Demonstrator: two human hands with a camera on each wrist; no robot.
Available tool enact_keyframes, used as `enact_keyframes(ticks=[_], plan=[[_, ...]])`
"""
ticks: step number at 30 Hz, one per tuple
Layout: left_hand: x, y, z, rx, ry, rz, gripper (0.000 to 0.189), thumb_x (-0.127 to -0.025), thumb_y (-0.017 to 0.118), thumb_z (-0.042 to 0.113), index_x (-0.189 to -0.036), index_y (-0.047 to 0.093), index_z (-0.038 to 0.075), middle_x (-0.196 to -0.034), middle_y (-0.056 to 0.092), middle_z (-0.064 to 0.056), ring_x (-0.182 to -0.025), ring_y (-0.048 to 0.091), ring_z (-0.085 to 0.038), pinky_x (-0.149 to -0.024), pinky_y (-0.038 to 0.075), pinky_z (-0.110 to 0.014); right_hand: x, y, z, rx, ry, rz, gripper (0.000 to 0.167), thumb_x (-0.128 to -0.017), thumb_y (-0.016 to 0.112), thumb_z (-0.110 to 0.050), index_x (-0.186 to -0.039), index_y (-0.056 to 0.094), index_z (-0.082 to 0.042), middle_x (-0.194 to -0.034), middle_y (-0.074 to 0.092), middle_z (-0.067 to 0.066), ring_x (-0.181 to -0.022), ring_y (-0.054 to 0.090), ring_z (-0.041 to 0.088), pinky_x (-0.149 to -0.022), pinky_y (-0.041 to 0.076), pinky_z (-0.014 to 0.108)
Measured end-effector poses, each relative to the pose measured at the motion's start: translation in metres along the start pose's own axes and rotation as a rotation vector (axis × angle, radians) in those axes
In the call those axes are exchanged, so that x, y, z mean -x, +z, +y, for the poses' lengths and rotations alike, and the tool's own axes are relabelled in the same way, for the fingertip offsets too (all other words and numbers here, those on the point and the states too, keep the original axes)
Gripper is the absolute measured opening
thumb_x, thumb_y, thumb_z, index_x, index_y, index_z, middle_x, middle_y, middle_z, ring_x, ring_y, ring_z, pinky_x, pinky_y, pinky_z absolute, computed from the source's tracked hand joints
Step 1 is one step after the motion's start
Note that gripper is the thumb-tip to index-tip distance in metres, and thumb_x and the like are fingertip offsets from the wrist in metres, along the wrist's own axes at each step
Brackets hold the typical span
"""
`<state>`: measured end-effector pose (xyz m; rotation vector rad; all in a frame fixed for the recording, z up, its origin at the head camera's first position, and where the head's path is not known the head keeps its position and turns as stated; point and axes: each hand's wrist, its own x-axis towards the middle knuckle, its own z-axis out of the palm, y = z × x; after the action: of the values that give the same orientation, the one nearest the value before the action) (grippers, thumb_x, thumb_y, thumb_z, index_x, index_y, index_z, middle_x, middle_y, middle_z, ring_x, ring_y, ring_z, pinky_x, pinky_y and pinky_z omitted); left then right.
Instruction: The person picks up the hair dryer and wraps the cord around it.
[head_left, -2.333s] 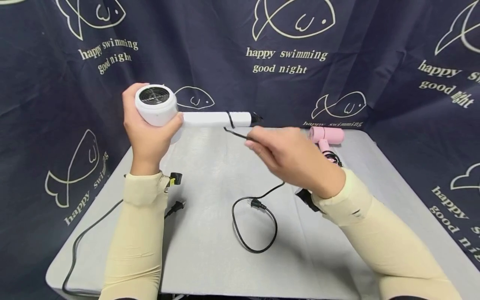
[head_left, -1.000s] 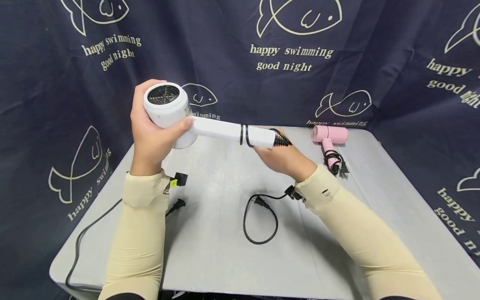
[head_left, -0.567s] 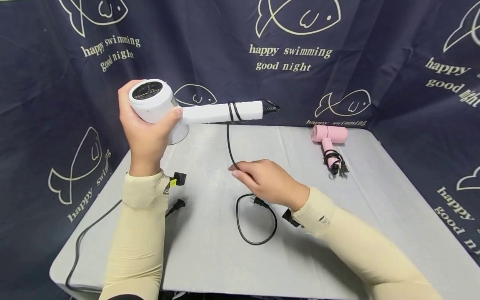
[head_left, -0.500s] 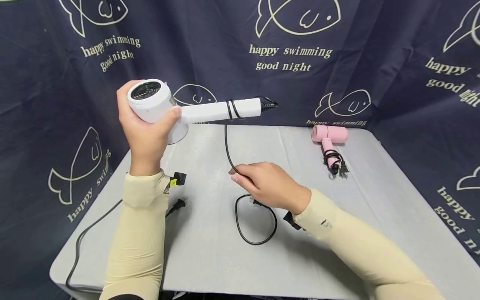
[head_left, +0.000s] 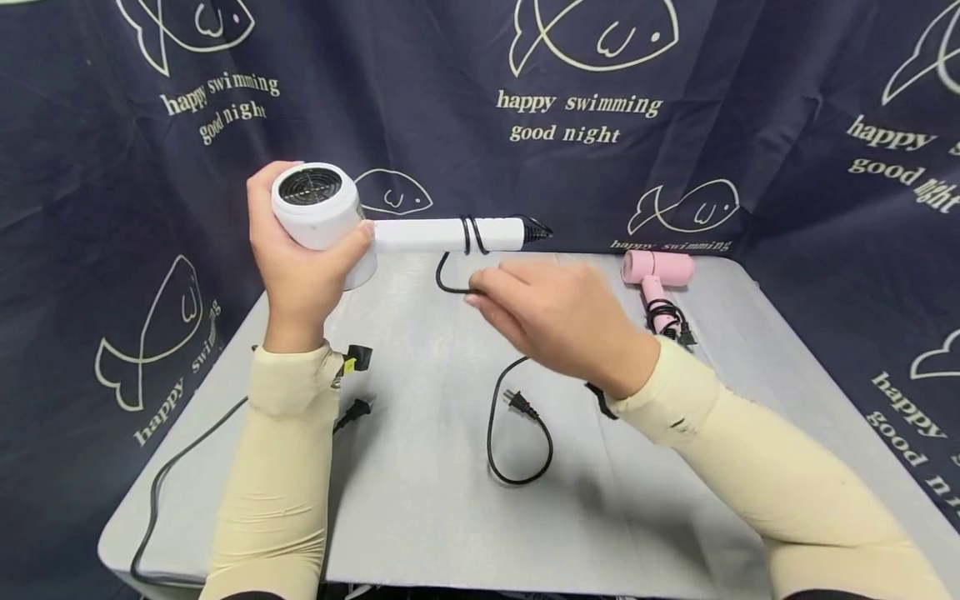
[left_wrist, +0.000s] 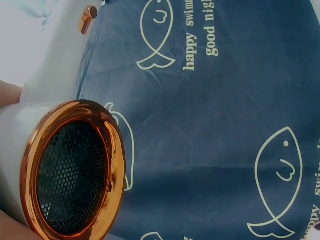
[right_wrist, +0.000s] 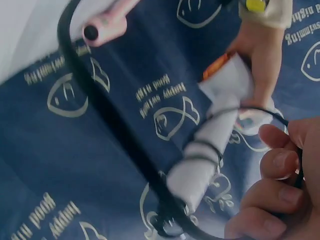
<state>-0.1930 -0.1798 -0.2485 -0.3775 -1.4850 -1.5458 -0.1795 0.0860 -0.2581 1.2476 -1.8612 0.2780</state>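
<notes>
My left hand (head_left: 296, 287) grips a white hair dryer (head_left: 318, 225) round its barrel and holds it above the table. Its grilled end faces up toward the head camera, and its handle (head_left: 420, 235) points right. The left wrist view shows the other end, with a copper-coloured rim (left_wrist: 116, 165) around a dark mesh. Black cord wraps the handle in two loops. From under the handle the cord (head_left: 442, 275) runs to my right hand (head_left: 558, 321), which pinches it just in front of the handle. In the right wrist view, the right fingers (right_wrist: 280, 162) curl at the cord.
A pink hair dryer (head_left: 663, 271) lies at the table's back right, its own cord wound round it. One plug (head_left: 521, 404) rests in a cord loop mid-table; another plug (head_left: 354, 412) lies beside my left forearm. A dark cord (head_left: 161, 479) runs along the left edge.
My right hand has circled the handle with the cord: behind it, then below in front, now raised again. The handle shows two loops where one showed at first. The left hand keeps its grip.
</notes>
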Motion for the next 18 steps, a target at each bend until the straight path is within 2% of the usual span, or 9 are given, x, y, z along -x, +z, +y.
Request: enact_keyframes(ticks=[4,9,14,18], plan=[[0.001,0.001,0.002,-0.015,-0.012,-0.045,0.065,-0.062,0.079,-0.008,-0.123,0.059,0.003,-0.112,0.065,-0.005,-0.101,0.062,-0.024,-0.089,0.049,-0.031,-0.017,-0.012,0.014,0.065,-0.012,0.077,0.018,-0.101,0.067,-0.028,-0.1,0.073,-0.011,-0.07,0.056,-0.001,-0.058,0.053,0.02,-0.051,0.048,0.036],[0.003,0.003,0.003,-0.026,-0.008,-0.107,0.067,-0.061,0.081,-0.008,-0.124,0.059,0.003,-0.114,0.064,-0.003,-0.102,0.062,-0.022,-0.093,0.049,-0.031,-0.028,-0.023,0.032,0.079,0.028,0.15,0.02,-0.094,0.077,-0.033,-0.097,0.076,-0.013,-0.07,0.053,0.003,-0.06,0.047,0.024,-0.051,0.042,0.036],[0.004,0.003,0.005,0.016,-0.011,-0.159,0.068,-0.061,0.081,-0.01,-0.125,0.06,0.001,-0.114,0.065,-0.005,-0.102,0.061,-0.024,-0.095,0.047,-0.032,-0.03,-0.028,0.051,0.053,0.09,0.143,0.02,-0.091,0.08,-0.035,-0.099,0.081,-0.016,-0.069,0.053,0.003,-0.06,0.046,0.022,-0.053,0.037,0.033],[0.005,0.002,0.006,0.054,-0.026,-0.185,0.067,-0.061,0.081,-0.011,-0.124,0.06,0.001,-0.114,0.065,-0.007,-0.103,0.061,-0.026,-0.096,0.047,-0.033,-0.027,-0.024,0.064,0.013,0.13,0.101,0.02,-0.092,0.078,-0.034,-0.104,0.082,-0.019,-0.07,0.056,0.002,-0.06,0.046,0.017,-0.053,0.034,0.03]])
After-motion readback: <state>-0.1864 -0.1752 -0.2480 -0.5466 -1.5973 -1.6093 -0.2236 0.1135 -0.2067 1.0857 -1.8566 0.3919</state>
